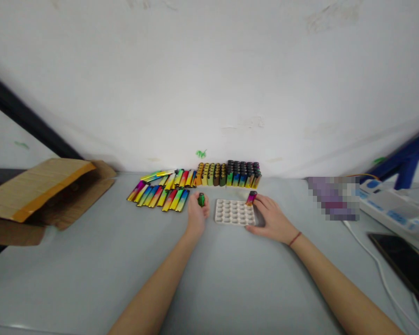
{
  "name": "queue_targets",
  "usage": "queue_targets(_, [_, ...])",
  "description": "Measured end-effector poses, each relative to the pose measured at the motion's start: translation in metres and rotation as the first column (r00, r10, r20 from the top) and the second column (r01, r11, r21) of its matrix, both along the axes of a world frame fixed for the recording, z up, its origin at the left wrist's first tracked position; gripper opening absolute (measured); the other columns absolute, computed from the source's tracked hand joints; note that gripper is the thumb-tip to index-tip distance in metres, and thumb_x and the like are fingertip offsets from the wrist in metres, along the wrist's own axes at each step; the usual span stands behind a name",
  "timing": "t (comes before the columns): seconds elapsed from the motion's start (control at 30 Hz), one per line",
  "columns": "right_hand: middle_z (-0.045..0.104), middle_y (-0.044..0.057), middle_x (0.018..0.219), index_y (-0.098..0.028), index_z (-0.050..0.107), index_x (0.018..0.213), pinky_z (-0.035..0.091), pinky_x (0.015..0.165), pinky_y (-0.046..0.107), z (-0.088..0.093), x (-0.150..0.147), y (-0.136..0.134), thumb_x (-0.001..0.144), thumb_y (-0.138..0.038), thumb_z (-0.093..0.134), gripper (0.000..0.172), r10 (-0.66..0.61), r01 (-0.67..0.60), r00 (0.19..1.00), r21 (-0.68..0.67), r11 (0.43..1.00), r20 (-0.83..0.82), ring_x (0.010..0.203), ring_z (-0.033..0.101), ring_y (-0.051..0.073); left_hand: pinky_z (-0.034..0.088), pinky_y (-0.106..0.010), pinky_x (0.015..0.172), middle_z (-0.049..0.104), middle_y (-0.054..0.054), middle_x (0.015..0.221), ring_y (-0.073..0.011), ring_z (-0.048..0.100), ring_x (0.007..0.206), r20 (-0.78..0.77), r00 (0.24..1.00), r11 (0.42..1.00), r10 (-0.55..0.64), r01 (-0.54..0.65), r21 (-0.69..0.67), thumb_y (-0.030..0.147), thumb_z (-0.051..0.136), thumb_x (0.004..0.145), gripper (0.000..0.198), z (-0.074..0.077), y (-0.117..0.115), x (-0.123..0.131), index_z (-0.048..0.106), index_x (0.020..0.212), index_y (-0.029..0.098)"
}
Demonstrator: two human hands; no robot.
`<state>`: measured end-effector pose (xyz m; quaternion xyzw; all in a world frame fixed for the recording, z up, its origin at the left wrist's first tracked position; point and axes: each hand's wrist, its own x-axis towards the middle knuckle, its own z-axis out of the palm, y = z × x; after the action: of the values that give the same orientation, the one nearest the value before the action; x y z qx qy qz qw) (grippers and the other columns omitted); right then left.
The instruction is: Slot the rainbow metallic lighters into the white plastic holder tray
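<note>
The left hand (pixel 198 211) is closed around a small green cylinder (pixel 201 200), its top poking up out of the fist, while the right hand (pixel 272 218) spreads along the right end of a pale tray (pixel 234 212); from here I can't tell whether it grips the tray or only touches it. The tray lies midway between the left and right edges of the tabletop (pixel 209 288), nearer the far edge than the near one, and the green piece is just left of it. A purple shiny piece (pixel 252 197) stands at the tray's far right corner, close to the right fingertips. I'd judge these pieces light and stiff, with a glossy skin that could slide under dry fingers, so a pinch around the middle of the body, leaving the top free, seems surest. The tray, full of round hollows, looks thin and light, perhaps a little bendy; I'd take it by its rim. Toward the far edge stand gold-topped pieces (pixel 211 174) and black-topped ones (pixel 243 174).
</note>
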<state>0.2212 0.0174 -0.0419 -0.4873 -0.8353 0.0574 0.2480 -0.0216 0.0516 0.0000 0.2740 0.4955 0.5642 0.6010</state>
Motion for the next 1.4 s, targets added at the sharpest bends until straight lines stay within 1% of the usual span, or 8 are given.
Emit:
queue_targets(0.17, [0.053,0.02,0.135,-0.014,0.051,0.133,0.04,0.107,0.055,0.001,0.0,0.0,0.076,-0.054,0.068,0.072,0.004,-0.004,1.0,-0.003,1.0,0.008,0.124,0.05,0.037,0.014,-0.016,0.033,0.02,0.008,0.039,-0.006,0.015,0.033,-0.004,1.0,1.0,0.011,-0.012,-0.017,0.041,0.032,0.088,0.041,0.0,0.0,0.0,0.035,0.052,0.021])
queue_targets(0.4, [0.053,0.02,0.136,-0.016,0.049,0.137,0.04,0.106,0.058,-0.001,0.0,0.0,0.076,-0.053,0.068,0.074,0.0,0.0,1.0,0.003,1.0,0.006,0.124,0.05,0.038,0.015,-0.016,0.034,0.02,0.009,0.041,-0.0055,0.016,0.034,-0.022,1.0,0.999,0.0,0.001,0.04,0.058,0.039,0.086,0.051,-0.003,-0.001,-0.001,0.035,0.052,0.021])
queue_targets(0.73, [0.052,0.021,0.136,-0.014,0.05,0.134,0.039,0.108,0.056,-0.001,0.001,0.0,0.076,-0.055,0.068,0.073,-0.003,0.003,1.0,0.004,1.0,0.017,0.125,0.049,0.037,0.013,-0.016,0.034,0.02,0.007,0.039,-0.0059,0.016,0.034,-0.073,0.995,0.998,-0.064,0.064,-0.01,0.041,0.033,0.087,0.042,-0.001,0.001,0.0,0.036,0.051,0.021])
queue_targets(0.9, [0.052,0.021,0.137,-0.014,0.049,0.135,0.04,0.107,0.056,0.0,0.001,0.0,0.076,-0.055,0.068,0.074,-0.002,0.002,1.0,-0.003,1.0,0.025,0.125,0.05,0.037,0.013,-0.017,0.035,0.022,0.007,0.041,-0.0065,0.017,0.035,-0.105,0.994,1.0,-0.028,0.028,-0.002,0.044,0.034,0.088,0.043,-0.002,0.001,0.001,0.037,0.052,0.021])
queue_targets(1.03, [0.052,0.021,0.137,-0.013,0.049,0.135,0.039,0.108,0.055,0.001,0.0,0.0,0.076,-0.054,0.068,0.075,-0.003,0.003,1.0,-0.004,1.0,0.029,0.125,0.049,0.037,0.019,-0.02,0.038,0.027,0.006,0.045,-0.008,0.024,0.039,-0.236,0.971,0.992,-0.034,0.061,0.107,0.055,0.034,0.089,0.049,-0.007,0.0,0.001,0.038,0.054,0.021])
queue_targets(1.17, [0.052,0.021,0.137,-0.013,0.048,0.137,0.039,0.107,0.056,0.0,0.0,0.001,0.076,-0.055,0.068,0.077,0.005,-0.005,1.0,0.001,1.0,0.021,0.126,0.049,0.037,0.035,-0.023,0.052,0.045,0.002,0.057,-0.0116,0.043,0.055,-0.547,0.837,0.887,0.002,0.251,0.387,0.055,0.041,0.09,0.045,-0.011,-0.007,-0.004,0.052,0.067,0.019])
queue_targets(1.27, [0.052,0.022,0.137,-0.013,0.047,0.138,0.039,0.107,0.056,0.0,0.0,0.001,0.075,-0.056,0.069,0.08,0.009,-0.009,1.0,0.006,1.0,0.016,0.125,0.049,0.037,0.043,-0.026,0.064,0.058,0.001,0.073,-0.014,0.052,0.066,-0.703,0.711,0.77,0.022,0.436,0.466,0.044,0.048,0.09,0.028,-0.011,-0.014,-0.007,0.058,0.095,0.019])
queue_targets(1.4, [0.052,0.022,0.136,-0.013,0.048,0.138,0.039,0.107,0.056,0.001,-0.001,0.001,0.074,-0.057,0.07,0.08,0.019,-0.019,1.0,0.006,1.0,0.012,0.125,0.049,0.037,0.049,-0.032,0.079,0.065,-0.006,0.092,-0.018,0.06,0.084,-0.776,0.627,0.585,0.064,0.607,0.538,0.036,0.045,0.094,0.023,-0.008,-0.021,0.0,0.058,0.103,0.019])
